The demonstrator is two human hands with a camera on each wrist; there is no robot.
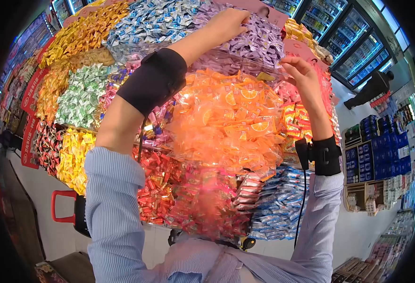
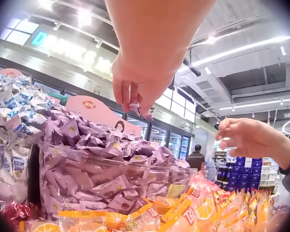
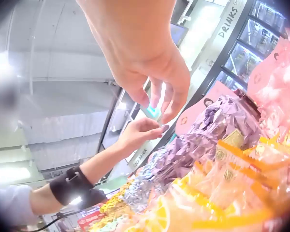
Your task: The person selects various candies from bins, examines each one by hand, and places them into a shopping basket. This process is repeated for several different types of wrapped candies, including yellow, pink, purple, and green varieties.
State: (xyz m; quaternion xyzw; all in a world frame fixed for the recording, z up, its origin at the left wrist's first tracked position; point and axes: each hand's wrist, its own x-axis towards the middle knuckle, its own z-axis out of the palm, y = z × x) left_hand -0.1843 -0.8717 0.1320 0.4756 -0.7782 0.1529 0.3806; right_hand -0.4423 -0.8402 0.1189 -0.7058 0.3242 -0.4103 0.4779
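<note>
Left hand (image 1: pixel 226 27) pinching 1 purple-wrapped candy (image 2: pixel 136 110) over clear purple-candy bin (image 2: pixel 118 176), right hand (image 1: pixel 305 79) part-wide, fingers loosely bent, near bin, orange packets (image 1: pixel 231 111) before bin, "DRINKS" sign (image 3: pixel 228 22) beyond.

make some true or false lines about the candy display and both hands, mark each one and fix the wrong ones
1. The left hand holds a purple-wrapped candy. True.
2. The green-and-white candies lie left of the orange packets. True.
3. The right hand is pressed down into the orange packets. False: the right hand is raised, touching none of them.
4. The heap of purple candies is nearer the person than the orange packets. False: the heap lies beyond them.
5. Each arm wears a black band. True.
</note>
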